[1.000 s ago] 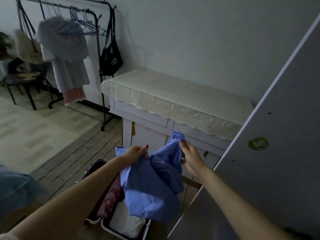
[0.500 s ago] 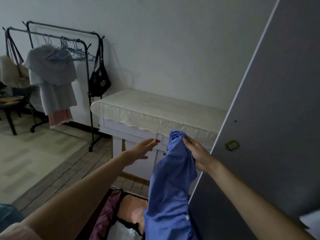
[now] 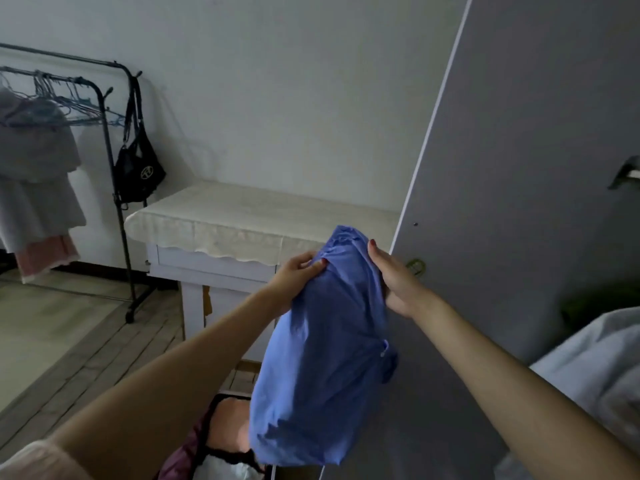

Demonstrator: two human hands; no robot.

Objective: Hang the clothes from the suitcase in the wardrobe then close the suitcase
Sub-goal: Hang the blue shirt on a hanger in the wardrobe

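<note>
Grey wardrobe door (image 3: 519,168) stands open at the right, a lace-draped cabinet (image 3: 242,220) behind — left hand (image 3: 294,275) and right hand (image 3: 394,275) both grip the limp blue shirt's (image 3: 322,358) bunched top, above the open suitcase (image 3: 221,441) of soft clothes

A bunched blue shirt (image 3: 322,344) hung in the air above the open suitcase (image 3: 221,441), just beside the grey wardrobe door (image 3: 519,168).

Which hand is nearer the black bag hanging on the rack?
Left. The left hand grips the blue garment on the side facing the black bag; the right hand holds the garment's far side, next to the wardrobe door.
</note>
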